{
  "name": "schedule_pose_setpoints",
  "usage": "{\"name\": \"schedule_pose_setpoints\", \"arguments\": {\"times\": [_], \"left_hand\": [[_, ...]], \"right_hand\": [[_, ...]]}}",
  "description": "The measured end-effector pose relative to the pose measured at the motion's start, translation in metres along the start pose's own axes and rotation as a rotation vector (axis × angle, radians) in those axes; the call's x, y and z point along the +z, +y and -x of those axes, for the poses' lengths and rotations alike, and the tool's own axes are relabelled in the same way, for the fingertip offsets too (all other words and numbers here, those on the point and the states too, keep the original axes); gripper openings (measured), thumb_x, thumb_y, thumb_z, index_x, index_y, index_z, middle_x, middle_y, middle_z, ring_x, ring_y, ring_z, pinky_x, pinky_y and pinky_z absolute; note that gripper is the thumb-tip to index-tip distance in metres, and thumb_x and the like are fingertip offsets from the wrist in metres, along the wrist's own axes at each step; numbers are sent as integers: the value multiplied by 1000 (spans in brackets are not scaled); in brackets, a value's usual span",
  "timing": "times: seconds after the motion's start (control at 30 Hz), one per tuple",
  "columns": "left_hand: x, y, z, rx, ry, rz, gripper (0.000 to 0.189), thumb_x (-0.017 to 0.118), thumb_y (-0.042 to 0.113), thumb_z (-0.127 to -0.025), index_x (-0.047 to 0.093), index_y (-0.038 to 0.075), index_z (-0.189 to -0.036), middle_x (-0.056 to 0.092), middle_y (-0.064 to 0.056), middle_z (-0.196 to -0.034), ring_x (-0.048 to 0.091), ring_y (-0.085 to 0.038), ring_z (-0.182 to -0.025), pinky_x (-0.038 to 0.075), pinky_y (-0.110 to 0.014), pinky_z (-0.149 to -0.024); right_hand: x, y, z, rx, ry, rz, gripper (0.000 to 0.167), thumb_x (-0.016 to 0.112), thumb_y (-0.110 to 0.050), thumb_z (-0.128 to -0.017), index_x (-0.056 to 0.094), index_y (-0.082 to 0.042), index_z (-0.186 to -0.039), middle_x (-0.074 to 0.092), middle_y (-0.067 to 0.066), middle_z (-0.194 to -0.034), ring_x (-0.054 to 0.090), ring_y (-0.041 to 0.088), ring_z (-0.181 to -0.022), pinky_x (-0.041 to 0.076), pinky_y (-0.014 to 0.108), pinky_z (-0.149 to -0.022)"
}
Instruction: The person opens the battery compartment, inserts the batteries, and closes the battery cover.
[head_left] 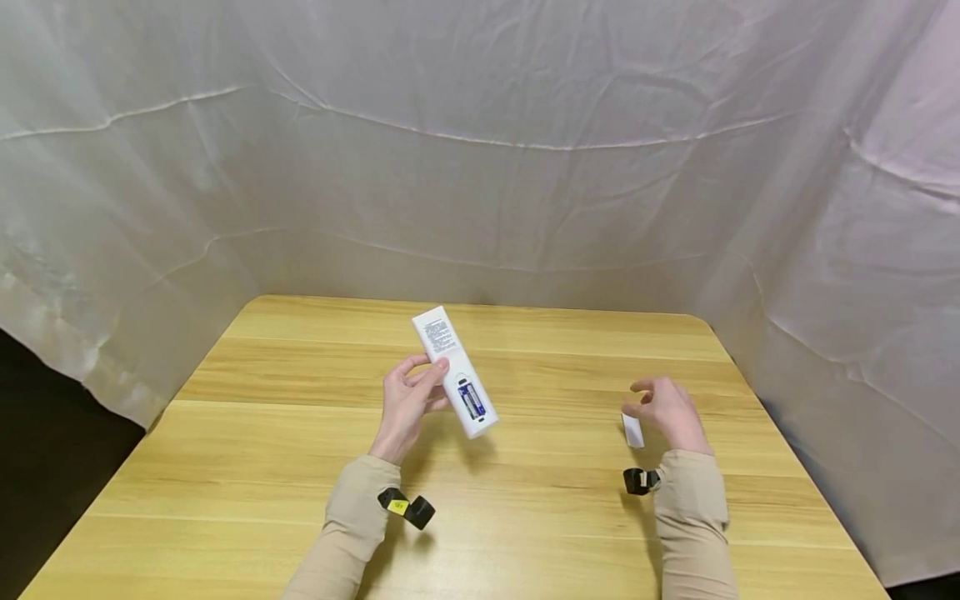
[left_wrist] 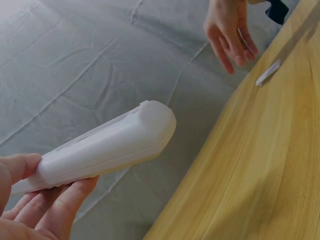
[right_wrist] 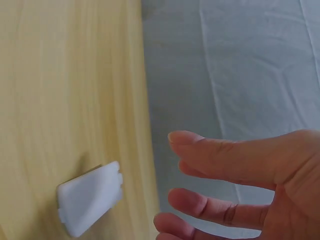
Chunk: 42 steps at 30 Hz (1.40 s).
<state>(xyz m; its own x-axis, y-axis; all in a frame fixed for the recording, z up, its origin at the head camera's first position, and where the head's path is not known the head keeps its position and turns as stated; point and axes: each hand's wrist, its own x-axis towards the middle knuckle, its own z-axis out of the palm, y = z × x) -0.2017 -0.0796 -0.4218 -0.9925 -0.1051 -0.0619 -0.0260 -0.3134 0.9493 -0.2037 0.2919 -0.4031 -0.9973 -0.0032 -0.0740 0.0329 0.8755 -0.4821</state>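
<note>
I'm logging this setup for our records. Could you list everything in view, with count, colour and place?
remote: one, white with dark print, in the left grip, above the table
batteries: two, blue and silver, side by side in the remote's open compartment
cover: one, white, on the table near the right grip
table: one, light wood, below everything
cloth: number of sheets unclear, grey, behind and beside the table
cameras: two, black, one at each wrist; the left has a yellow label
sleeves: two, beige, one on each arm
left grip: one, bare, holding the remote
right grip: one, bare, holding nothing, beside the cover
</note>
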Motion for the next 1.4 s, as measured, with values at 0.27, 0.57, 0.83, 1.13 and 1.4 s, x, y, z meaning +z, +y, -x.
{"name": "schedule_pose_setpoints", "arguments": {"times": [0.27,0.57,0.83,1.13,1.4], "left_hand": [[0,1,1,-5,3,-1,28,68,11,-96,59,0,-120,80,-4,-86,74,-11,-66,64,-23,-59],[-1,2,2,-17,2,6,29,67,11,-96,58,0,-123,80,-7,-89,75,-11,-68,65,-24,-61],[-1,2,2,-14,0,5,30,66,10,-97,58,0,-123,80,-9,-92,75,-12,-68,65,-24,-62],[0,2,1,-8,-2,3,30,66,10,-97,58,0,-123,80,-8,-90,75,-11,-68,64,-23,-60],[0,1,1,-7,-4,-1,29,66,11,-97,58,-1,-123,80,-6,-88,75,-11,-68,64,-23,-61]], "right_hand": [[5,8,-3,104,-36,-32,48,75,-20,-87,62,6,-124,64,34,-121,61,48,-108,53,59,-90],[12,12,-10,141,-101,48,47,77,-25,-86,61,1,-122,58,37,-128,56,47,-108,52,57,-90],[18,13,-12,129,-112,52,37,75,-21,-85,65,-2,-116,66,30,-114,59,36,-92,51,38,-72],[23,14,-14,107,-112,60,34,74,-17,-86,66,0,-115,66,30,-112,60,33,-88,51,34,-66],[25,15,-14,121,-126,36,31,73,-12,-87,65,3,-112,65,30,-109,61,32,-87,52,30,-64]]}}
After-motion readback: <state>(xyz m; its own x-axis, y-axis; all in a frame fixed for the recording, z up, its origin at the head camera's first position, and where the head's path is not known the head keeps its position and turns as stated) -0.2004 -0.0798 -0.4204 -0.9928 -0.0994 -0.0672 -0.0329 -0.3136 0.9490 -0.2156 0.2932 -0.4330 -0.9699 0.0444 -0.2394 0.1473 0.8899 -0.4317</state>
